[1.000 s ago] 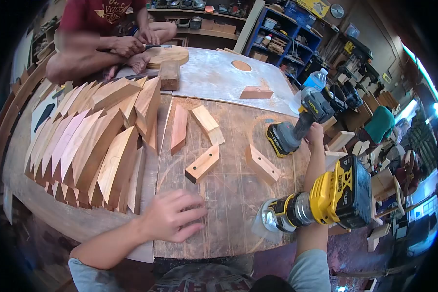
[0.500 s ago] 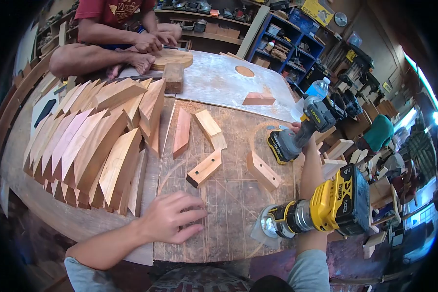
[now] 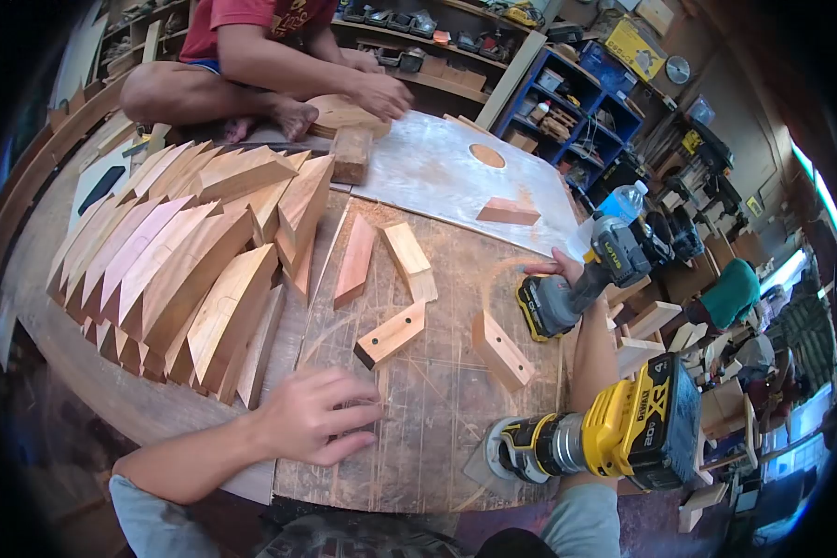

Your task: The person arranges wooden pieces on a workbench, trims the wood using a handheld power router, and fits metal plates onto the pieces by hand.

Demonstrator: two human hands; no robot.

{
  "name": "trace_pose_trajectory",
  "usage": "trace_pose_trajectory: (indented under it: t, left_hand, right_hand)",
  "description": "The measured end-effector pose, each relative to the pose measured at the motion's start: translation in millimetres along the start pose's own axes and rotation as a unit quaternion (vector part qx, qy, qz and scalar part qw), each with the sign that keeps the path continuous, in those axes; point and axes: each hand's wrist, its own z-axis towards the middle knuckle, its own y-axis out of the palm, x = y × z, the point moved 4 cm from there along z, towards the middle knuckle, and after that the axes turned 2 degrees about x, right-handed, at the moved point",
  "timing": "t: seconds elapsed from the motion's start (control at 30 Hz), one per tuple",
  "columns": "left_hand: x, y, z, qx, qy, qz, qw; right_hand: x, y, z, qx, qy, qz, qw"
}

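My left hand (image 3: 321,417) rests on the worktable with its fingers loosely curled and apart, holding nothing. Farther off, my right hand (image 3: 562,268) has its fingers stretched out beside a grey cordless drill (image 3: 581,284), which partly hides the palm. A yellow cordless router (image 3: 577,437) stands close to my right forearm. Between my hands lie a wood block with two dark holes (image 3: 391,335) and another drilled block (image 3: 503,352). Beyond them are a reddish block (image 3: 354,261) and a pale angled block (image 3: 408,260).
Stacked pointed wood pieces (image 3: 172,270) fill the table's left side. Across from me sits a person (image 3: 260,56) beside a round wooden board (image 3: 344,116). A pale panel (image 3: 428,158) bears a reddish block (image 3: 509,211). A water bottle (image 3: 623,200) stands behind the drill.
The view has shifted slightly. My right hand's fingers now show stretched out left of the drill; before, they were mostly hidden. The other person's hand has moved right, over the round board's edge.
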Motion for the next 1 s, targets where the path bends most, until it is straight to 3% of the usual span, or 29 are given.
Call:
trace_pose_trajectory:
  t: [0.27, 0.3, 0.37, 0.4, 0.47, 0.5, 0.57, 0.63, 0.7, 0.83, 0.93, 1.0]
  left_hand:
    - [-5, 7, -2, -0.024, -0.038, 0.021, 0.999]
    - [-5, 6, -3, -0.015, -0.038, 0.027, 0.999]
    - [-4, 5, -3, -0.016, -0.041, 0.029, 0.999]
    - [-3, 4, -2, -0.007, -0.040, 0.039, 0.998]
    - [0, -2, 0, -0.004, -0.049, 0.058, 0.997]
    - [2, -5, 4, -0.011, -0.048, 0.066, 0.997]
    - [0, -7, 15, -0.028, -0.097, 0.134, 0.986]
    - [0, -7, 29, -0.029, -0.100, 0.167, 0.980]
    - [-11, -6, 48, -0.059, -0.185, 0.275, 0.942]
    - [-69, 7, 91, -0.118, -0.332, 0.340, 0.872]
    - [-136, 14, 99, -0.130, -0.308, 0.410, 0.849]
    - [-146, 20, 118, -0.214, -0.163, 0.463, 0.844]
  right_hand:
    - [6, -35, 0, 0.070, -0.240, 0.059, 0.966]
    - [8, -41, -3, 0.065, -0.237, 0.067, 0.967]
    - [4, -51, -20, 0.028, -0.254, 0.216, 0.942]
    - [-4, -30, -40, 0.023, -0.255, 0.224, 0.940]
    - [-11, -2, -82, 0.177, -0.309, 0.293, 0.887]
    - [-3, -1, -86, 0.173, -0.310, 0.302, 0.884]
    - [14, -16, -104, 0.344, -0.268, 0.229, 0.870]
    - [21, 5, -129, 0.324, -0.296, 0.294, 0.849]
    - [34, 21, -155, 0.296, -0.309, 0.290, 0.856]
    - [59, 61, -200, 0.253, -0.326, 0.253, 0.875]
    - [66, 84, -216, 0.224, -0.335, 0.242, 0.883]
    - [64, 90, -222, 0.213, -0.342, 0.236, 0.884]
